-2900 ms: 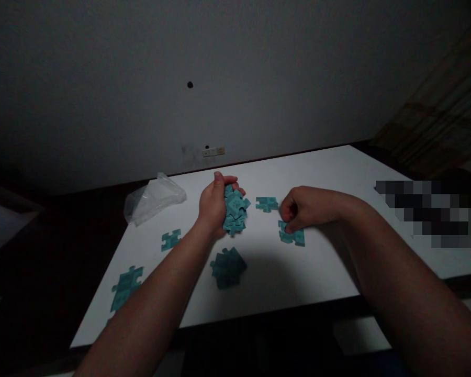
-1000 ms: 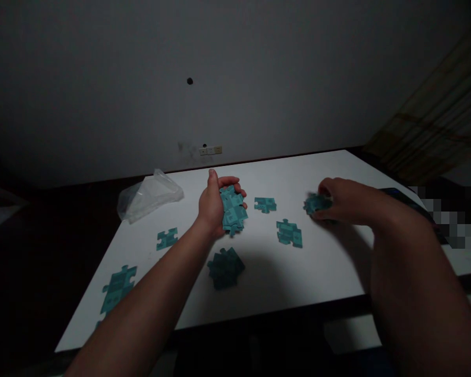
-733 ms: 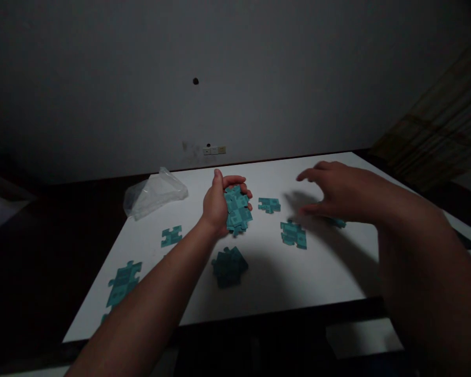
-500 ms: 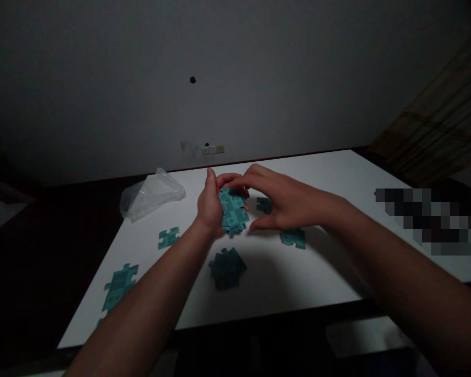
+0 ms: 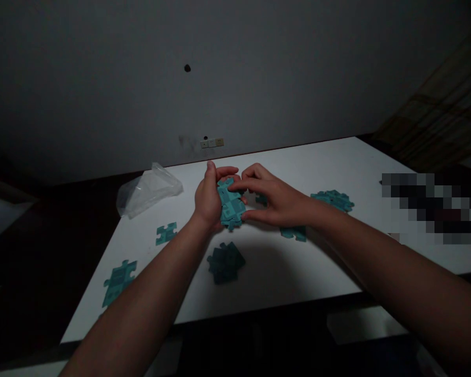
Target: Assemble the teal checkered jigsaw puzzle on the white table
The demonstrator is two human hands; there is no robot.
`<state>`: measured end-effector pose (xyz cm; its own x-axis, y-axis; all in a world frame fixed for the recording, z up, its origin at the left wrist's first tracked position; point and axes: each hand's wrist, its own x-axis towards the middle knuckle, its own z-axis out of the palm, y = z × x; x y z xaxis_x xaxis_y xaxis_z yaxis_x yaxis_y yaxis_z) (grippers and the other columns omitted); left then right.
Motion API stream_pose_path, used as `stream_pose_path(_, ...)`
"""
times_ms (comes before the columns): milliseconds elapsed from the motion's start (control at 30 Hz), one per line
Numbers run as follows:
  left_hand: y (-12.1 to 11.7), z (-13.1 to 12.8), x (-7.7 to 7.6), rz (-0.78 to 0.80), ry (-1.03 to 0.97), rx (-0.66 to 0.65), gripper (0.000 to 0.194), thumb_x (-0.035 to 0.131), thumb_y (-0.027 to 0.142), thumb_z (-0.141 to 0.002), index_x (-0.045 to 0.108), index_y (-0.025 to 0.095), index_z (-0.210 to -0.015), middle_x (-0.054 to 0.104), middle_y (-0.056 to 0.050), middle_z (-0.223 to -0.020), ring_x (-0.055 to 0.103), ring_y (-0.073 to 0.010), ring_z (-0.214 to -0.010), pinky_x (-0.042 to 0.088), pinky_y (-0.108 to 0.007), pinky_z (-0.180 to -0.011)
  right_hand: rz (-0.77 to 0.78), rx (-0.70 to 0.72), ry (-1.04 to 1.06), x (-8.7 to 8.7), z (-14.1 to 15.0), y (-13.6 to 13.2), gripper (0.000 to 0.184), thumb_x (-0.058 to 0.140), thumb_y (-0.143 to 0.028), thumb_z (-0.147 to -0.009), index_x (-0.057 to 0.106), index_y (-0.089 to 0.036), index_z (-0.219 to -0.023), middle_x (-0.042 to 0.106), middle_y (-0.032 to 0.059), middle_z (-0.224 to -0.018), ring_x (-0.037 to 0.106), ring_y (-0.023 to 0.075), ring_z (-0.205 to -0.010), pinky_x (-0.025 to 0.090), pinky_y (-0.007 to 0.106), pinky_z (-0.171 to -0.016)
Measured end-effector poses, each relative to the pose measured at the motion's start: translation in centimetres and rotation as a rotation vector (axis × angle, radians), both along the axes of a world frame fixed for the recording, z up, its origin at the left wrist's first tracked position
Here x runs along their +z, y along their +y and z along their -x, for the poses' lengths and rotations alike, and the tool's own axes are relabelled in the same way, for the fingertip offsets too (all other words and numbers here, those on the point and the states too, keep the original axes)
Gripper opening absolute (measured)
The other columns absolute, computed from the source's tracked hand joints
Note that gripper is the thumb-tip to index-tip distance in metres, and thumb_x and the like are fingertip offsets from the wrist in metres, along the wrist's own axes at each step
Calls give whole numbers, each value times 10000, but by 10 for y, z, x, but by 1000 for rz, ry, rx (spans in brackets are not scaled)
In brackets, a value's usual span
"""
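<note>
The fingertips of the right hand (image 5: 272, 201) are set at the stack of puzzle pieces (image 5: 231, 205), thumb and forefinger parted; whether a piece is pinched cannot be told. The stack is cradled above the table (image 5: 322, 269) in the left hand (image 5: 208, 201), fingers curled around it, thumb raised. The top piece is best taken by its edges and slid off flat, so that no knob is bent, while the rest are kept level in the palm. On the table two heaps are counted, a near heap (image 5: 226, 263) and a far heap (image 5: 333, 200), their pieces too overlapped to be numbered; also one loose piece (image 5: 166, 233), one half-hidden patch (image 5: 119, 283) and two partly covered bits (image 5: 293, 234) by the right hand. One clear bag (image 5: 149, 192) is seen farther out.
</note>
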<state>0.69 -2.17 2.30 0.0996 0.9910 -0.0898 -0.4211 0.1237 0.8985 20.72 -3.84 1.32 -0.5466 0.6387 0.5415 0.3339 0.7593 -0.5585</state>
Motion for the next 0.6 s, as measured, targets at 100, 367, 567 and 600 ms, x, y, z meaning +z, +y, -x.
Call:
stream_pose_path(100,0,0,-1,-29,13,0,591,801,790,-1022,798,207,-1117,779,-46,-834,754,-205,-606,608,-305,-547,-21,28,50,-3,-1,3,589,891,-316,-1005,770,-403,-1575,662,100,-1394,663,346,-1292,625,575,-1163)
stream_pose_path(367,0,-1,0,-35,39,45,520,818,718,-1025,784,200,-1073,789,-37,-829,726,-182,-566,577,-287,-534,-31,-35,-4,-8,2,3,943,1062,-447,-841,658,-392,-1692,587,112,-1543,627,367,-1458,607,571,-1252)
stream_pose_path(567,2,-1,-1,-39,51,99,504,794,711,-1052,799,208,-1048,783,-43,-824,765,-208,-628,604,-305,-567,-91,-165,-40,-12,18,-6,885,1032,-394,-815,666,-378,-1621,570,136,-1627,631,402,-1479,621,602,-1217)
stream_pose_path(600,3,0,-1,-44,51,105,500,792,709,-1056,800,209,-1047,784,-45,-827,772,-210,-642,611,-306,-575,-107,-172,-37,-12,19,-7,866,1012,-378,-823,666,-371,-1616,569,143,-1634,628,406,-1478,618,612,-1216)
